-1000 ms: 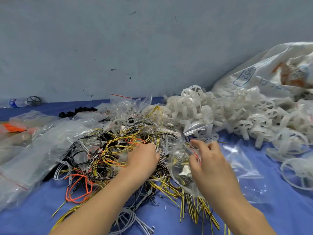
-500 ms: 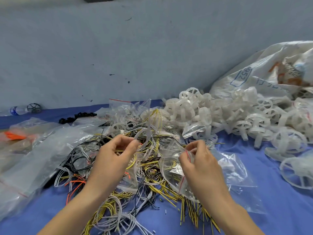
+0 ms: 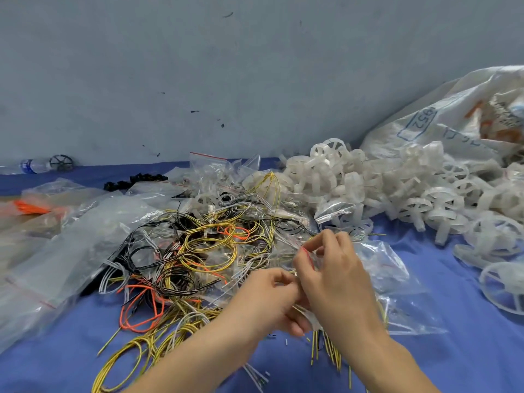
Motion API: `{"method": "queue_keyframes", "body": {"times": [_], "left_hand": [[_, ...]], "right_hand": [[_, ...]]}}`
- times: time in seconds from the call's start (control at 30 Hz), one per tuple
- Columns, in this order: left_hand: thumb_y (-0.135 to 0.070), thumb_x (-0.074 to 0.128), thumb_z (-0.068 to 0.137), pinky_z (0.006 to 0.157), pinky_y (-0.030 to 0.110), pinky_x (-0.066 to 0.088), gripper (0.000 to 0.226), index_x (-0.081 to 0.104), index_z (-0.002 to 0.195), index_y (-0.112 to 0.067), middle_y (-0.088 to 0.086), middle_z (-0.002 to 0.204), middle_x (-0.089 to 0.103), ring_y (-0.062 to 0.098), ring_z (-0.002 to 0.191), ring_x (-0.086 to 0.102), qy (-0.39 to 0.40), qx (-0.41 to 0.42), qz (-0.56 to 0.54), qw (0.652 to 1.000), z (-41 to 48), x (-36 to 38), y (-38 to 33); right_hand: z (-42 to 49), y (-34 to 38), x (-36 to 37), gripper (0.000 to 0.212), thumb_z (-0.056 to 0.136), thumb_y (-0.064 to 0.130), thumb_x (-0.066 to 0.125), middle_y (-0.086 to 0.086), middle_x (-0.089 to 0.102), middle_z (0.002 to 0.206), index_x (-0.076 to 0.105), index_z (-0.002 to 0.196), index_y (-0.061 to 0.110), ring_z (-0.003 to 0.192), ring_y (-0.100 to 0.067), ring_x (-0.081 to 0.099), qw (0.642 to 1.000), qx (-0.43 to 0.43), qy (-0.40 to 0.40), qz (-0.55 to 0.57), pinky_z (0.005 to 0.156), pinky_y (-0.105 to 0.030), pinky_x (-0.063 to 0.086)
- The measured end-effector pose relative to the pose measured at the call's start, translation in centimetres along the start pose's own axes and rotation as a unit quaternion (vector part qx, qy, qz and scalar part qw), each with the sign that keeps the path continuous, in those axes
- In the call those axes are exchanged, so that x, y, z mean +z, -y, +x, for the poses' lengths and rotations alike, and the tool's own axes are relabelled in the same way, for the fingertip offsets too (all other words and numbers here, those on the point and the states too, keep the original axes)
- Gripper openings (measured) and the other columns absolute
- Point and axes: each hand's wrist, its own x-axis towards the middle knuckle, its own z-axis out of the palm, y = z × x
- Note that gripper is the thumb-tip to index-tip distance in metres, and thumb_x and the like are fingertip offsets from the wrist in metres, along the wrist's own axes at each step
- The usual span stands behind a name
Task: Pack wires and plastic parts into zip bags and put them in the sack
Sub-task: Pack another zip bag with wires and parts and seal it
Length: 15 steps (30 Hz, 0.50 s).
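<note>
My right hand [image 3: 334, 279] is pinching the red-striped mouth of a clear zip bag [image 3: 308, 255], while my left hand [image 3: 269, 304] is gripping it from below (fingers curled). On the blue tabletop [image 3: 467, 358], tangled wires [image 3: 204, 251] are lying at ten o'clock, white plastic parts [image 3: 368, 188] at one, the sack [image 3: 453, 123] at two.

Deep blue desk [image 3: 467, 364] under everything, and behind it a pale grey-blue wall [image 3: 255, 66] flecked with dark marks. In the tangle we've got yellow wires [image 3: 209, 245], black wires [image 3: 141, 251], white wires [image 3: 113, 276] and a bright orange wire [image 3: 136, 316]. The plastic wheels [image 3: 326, 171] are milky translucent white. The sack [image 3: 453, 109] is white with a blue printed box and orange print. The clear zip bag [image 3: 382, 268] has a red strip, and the bottle [image 3: 31, 165] a blue label.
</note>
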Motion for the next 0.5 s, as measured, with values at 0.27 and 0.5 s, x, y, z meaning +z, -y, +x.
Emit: {"method": "queue_keyframes", "body": {"times": [0.27, 0.5], "left_hand": [[-0.010, 0.046, 0.086, 0.033, 0.013, 0.034, 0.021, 0.062, 0.074, -0.006, -0.002, 0.055, 0.068, 0.008, 0.029, 0.048, 0.037, 0.023, 0.237, 0.971, 1.7, 0.3, -1.2], [-0.003, 0.045, 0.089, 0.029, 0.013, 0.032, 0.029, 0.057, 0.063, -0.009, -0.005, 0.032, 0.052, 0.005, 0.023, 0.040, 0.011, 0.010, 0.309, 0.951, 4.4, 2.3, -2.6]], "right_hand": [[-0.2, -0.5, -1.1, 0.017, 0.089, 0.042, 0.059, 0.007, 0.042, 0.083, 0.054, 0.082, 0.027, 0.068, -0.022, 0.049, 0.993, -0.071, -0.011, -0.092, 0.056, -0.032, 0.031], [0.4, -1.6, -2.9, 0.022, 0.095, 0.049, 0.048, 0.008, 0.049, 0.088, 0.057, 0.091, 0.030, 0.074, -0.022, 0.057, 0.980, -0.098, 0.029, -0.169, 0.056, -0.034, 0.037]]}}
